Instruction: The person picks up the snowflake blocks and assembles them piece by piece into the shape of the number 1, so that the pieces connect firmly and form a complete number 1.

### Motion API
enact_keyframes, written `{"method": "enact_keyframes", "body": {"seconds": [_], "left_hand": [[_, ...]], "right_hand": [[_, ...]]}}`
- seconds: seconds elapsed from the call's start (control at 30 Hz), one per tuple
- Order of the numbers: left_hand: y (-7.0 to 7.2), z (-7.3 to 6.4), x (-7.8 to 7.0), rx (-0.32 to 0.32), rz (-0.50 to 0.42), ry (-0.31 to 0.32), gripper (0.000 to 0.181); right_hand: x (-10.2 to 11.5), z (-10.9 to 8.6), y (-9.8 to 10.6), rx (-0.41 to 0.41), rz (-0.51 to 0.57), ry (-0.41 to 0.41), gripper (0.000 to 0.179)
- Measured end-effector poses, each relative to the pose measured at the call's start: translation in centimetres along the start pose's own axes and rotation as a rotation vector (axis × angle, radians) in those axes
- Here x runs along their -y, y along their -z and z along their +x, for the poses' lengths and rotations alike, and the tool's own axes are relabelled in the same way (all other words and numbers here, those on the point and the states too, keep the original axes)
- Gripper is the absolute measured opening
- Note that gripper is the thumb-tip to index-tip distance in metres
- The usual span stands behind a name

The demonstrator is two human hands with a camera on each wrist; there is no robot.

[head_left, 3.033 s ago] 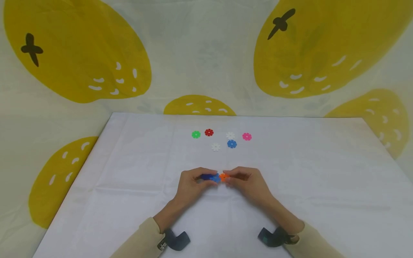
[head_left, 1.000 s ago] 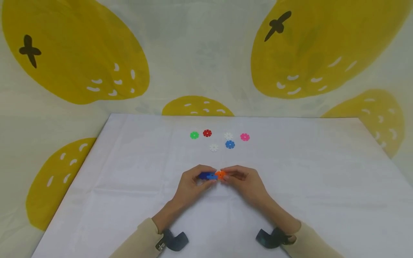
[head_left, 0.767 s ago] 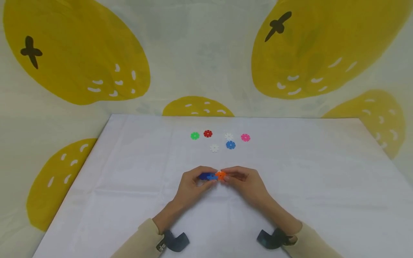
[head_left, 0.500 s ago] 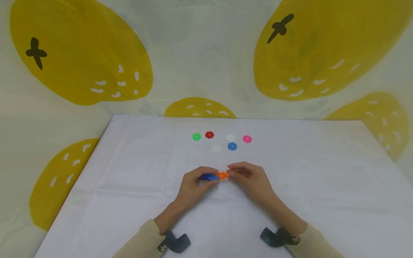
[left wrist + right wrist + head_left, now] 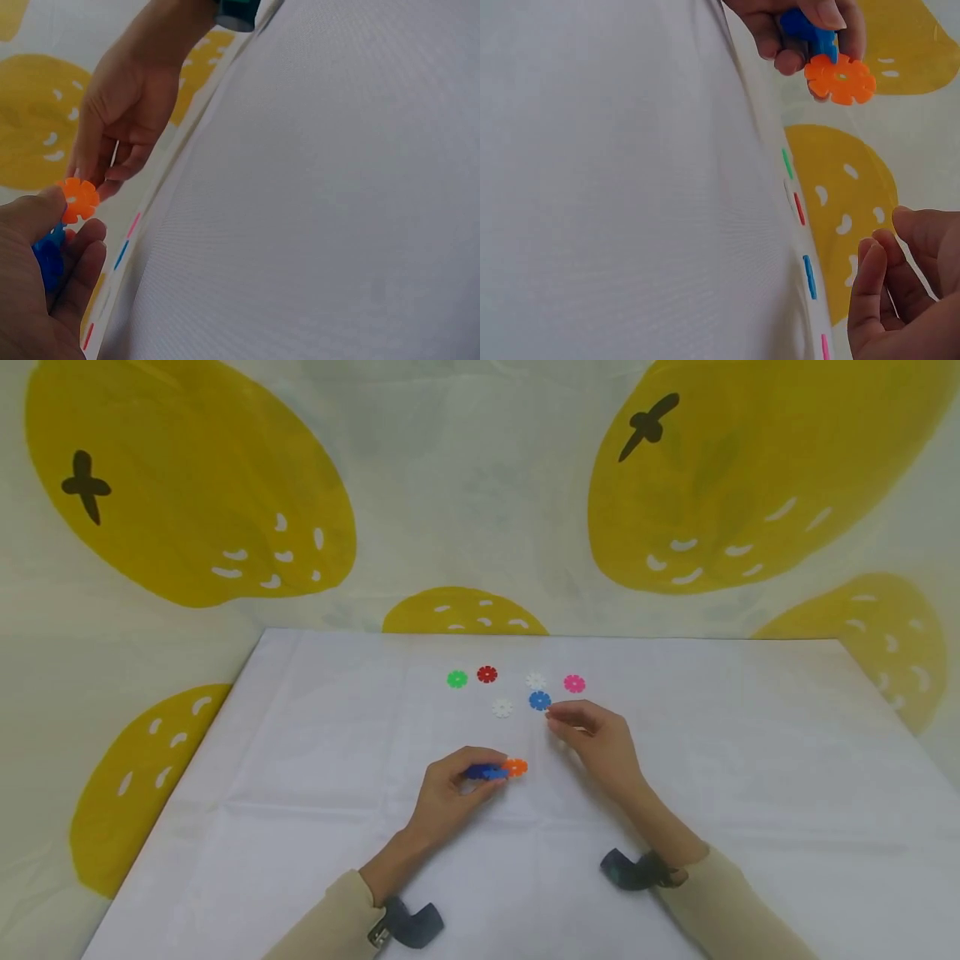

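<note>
My left hand (image 5: 444,789) pinches a short chain of joined interlocking discs between thumb and fingers. It is made of a dark blue disc (image 5: 49,264), a lighter blue disc (image 5: 824,46) and an orange disc (image 5: 516,767), which sticks out to the right past the fingertips. My right hand (image 5: 606,745) holds nothing; its fingers are loosely bent, with gaps between thumb and fingers in the right wrist view. Its fingertips are close to a loose blue disc (image 5: 539,700) on the table; whether they touch it I cannot tell.
Around that blue disc lie a green disc (image 5: 457,679), a red disc (image 5: 487,674), two white discs, one nearer (image 5: 502,708) and one farther (image 5: 536,681), and a pink disc (image 5: 574,683). A white cloth covers the table (image 5: 315,718). Behind it hangs a lemon-patterned curtain (image 5: 472,485).
The orange disc, at first held by my right hand, became joined to the lighter blue one. My right hand then let go and moved forward to the loose blue disc; my left hand stayed put.
</note>
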State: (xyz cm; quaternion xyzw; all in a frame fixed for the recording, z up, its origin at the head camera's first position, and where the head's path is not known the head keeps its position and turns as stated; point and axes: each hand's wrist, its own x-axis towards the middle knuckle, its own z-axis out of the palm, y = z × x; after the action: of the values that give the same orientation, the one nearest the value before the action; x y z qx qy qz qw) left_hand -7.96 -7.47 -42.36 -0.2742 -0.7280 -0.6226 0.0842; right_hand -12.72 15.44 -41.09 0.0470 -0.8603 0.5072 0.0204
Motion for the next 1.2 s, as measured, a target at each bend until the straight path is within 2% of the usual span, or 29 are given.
{"method": "enact_keyframes", "body": {"seconds": [0.17, 0.23, 0.37, 0.53, 0.8, 1.0, 1.2], "left_hand": [[-0.1, -0.4, 1.3, 0.000, -0.007, 0.003, 0.026], [0.0, -0.4, 1.2, 0.001, -0.006, 0.004, 0.027], [0.1, -0.1, -0.6, -0.001, 0.000, 0.007, 0.027], [0.1, 0.0, -0.6, -0.005, 0.001, 0.005, 0.027], [0.1, 0.1, -0.1, 0.011, -0.047, -0.035, 0.028], [0.0, 0.1, -0.2, 0.008, -0.031, -0.022, 0.027], [0.1, 0.2, -0.2, 0.009, -0.025, -0.014, 0.027]], "right_hand": [[-0.1, 1.0, -0.2, -0.017, 0.003, -0.028, 0.028], [-0.3, 1.3, -0.4, -0.019, -0.001, -0.042, 0.027], [-0.8, 2.2, -0.7, -0.029, -0.033, -0.061, 0.026], [-1.4, 3.1, -1.1, -0.047, -0.052, -0.079, 0.026], [-2.1, 4.1, -1.5, -0.070, -0.084, -0.109, 0.026], [-2.1, 4.4, -1.8, -0.068, -0.113, -0.114, 0.026], [-1.6, 4.5, -2.4, -0.100, -0.150, -0.130, 0.029]]}}
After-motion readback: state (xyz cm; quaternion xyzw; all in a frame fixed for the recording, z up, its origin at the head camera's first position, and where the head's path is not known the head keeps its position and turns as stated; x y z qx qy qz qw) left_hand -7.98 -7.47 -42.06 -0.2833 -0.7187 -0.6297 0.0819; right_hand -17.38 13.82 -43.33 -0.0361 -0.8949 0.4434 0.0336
